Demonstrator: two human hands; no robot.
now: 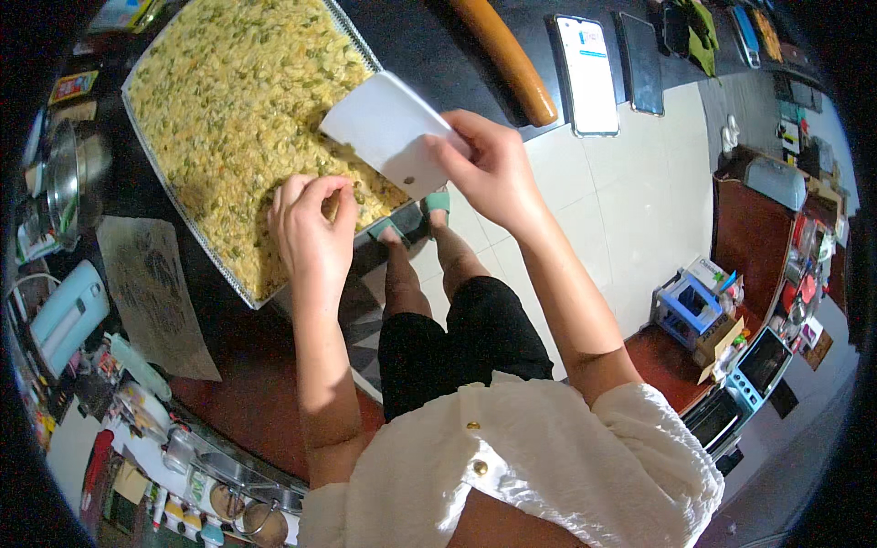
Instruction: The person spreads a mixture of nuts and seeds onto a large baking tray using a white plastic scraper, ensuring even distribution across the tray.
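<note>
A large shallow tray (194, 239) is filled with a flat, pale yellow layer of flaky mixture (247, 100) dotted with green seeds. My right hand (489, 169) grips a white flat scraper (384, 123) by its right end, thumb on top. The scraper slants over the tray's near right corner, and small bits stick to its face. Close by on the left, my left hand (315, 224) is over the mixture near the tray's front edge. Its thumb and forefinger are pinched together; whatever lies between them is too small to make out.
A brown rolling pin (507, 59) lies on the dark table right of the tray, beside a lit phone (587, 78) and a dark phone (641, 64). A translucent sheet (155, 283) and a light blue hand mixer (68, 315) are at left. A glass bowl (68, 173) stands behind them.
</note>
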